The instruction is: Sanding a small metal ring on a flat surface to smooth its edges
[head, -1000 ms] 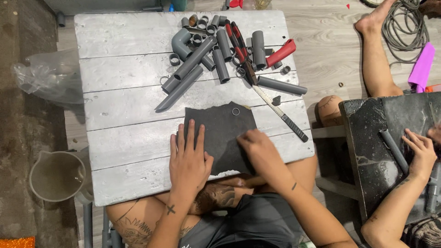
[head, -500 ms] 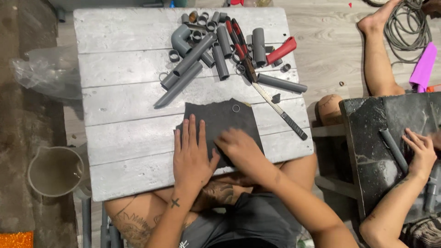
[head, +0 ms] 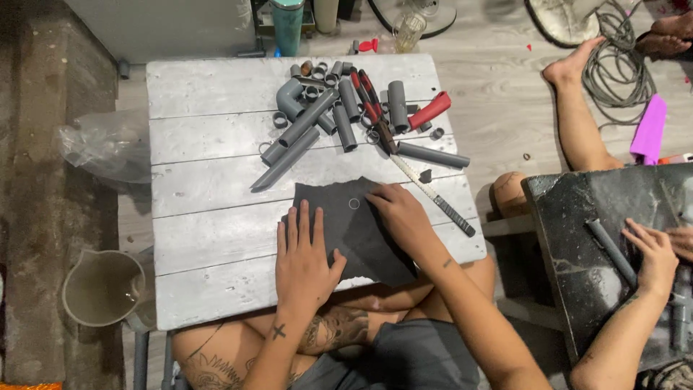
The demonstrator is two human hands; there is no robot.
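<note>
Dark sheet (head: 361, 231) under left hand (head: 307, 260), right hand (head: 404, 217) (both flat)

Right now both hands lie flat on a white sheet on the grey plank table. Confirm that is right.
Not quite: the sheet is dark grey, almost black, not white. The head view shows the left hand and right hand flat on it, on the grey plank table.

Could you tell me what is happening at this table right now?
A person sits at a grey wooden table with both hands on a dark sheet of abrasive-looking paper. The left hand lies flat on its near edge, and the right hand presses on its upper part beside a small ring. Grey pipe pieces, red-handled cutters and a hacksaw blade lie further back. To the right, another person's hand rests by a pipe on a dark board.
</note>
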